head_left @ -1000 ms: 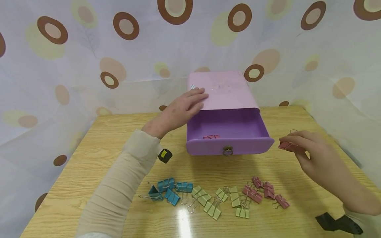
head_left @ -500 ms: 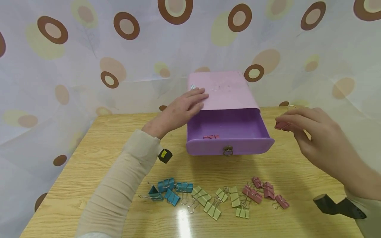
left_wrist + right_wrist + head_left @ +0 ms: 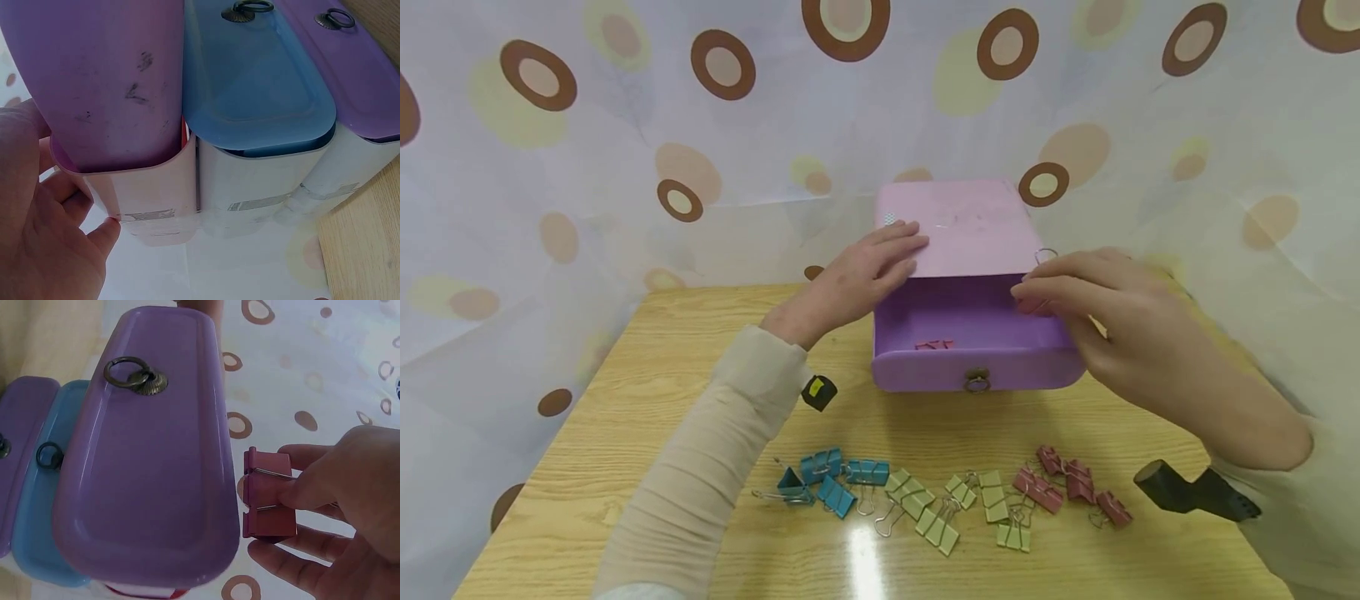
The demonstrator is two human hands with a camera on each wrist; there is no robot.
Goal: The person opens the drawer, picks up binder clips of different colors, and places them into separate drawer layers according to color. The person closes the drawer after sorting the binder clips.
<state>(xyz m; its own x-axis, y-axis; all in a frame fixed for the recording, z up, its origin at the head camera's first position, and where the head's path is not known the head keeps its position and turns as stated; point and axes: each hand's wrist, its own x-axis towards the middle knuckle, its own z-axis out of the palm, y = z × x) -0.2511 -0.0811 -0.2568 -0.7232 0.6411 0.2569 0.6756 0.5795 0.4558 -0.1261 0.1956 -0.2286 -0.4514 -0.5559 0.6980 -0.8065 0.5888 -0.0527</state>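
My right hand point(image 3: 1120, 317) pinches a red binder clip point(image 3: 270, 495) by its side, over the right part of the pulled-out purple drawer point(image 3: 917, 371). One wire handle of that clip sticks up in the head view. Part of a red binder clip point(image 3: 934, 344) shows inside the drawer, behind its front wall. My left hand point(image 3: 850, 279) rests on the upper left of the pink cabinet point(image 3: 958, 225), fingers stretched over its top. In the left wrist view, the fingers and thumb lie along the edge of the pink shell point(image 3: 144, 206).
Blue binder clips point(image 3: 822, 465), yellow-green ones point(image 3: 910, 493) and red ones point(image 3: 1037, 489) lie in a row on the wooden table point(image 3: 700, 375) before the cabinet. A blue drawer point(image 3: 256, 81) and another purple drawer point(image 3: 356, 69) sit below the pulled-out one. Patterned cloth point(image 3: 775, 150) hangs behind.
My right hand has moved up and left with the red binder clip, from beside the cabinet to over the drawer. My left hand stays in place.
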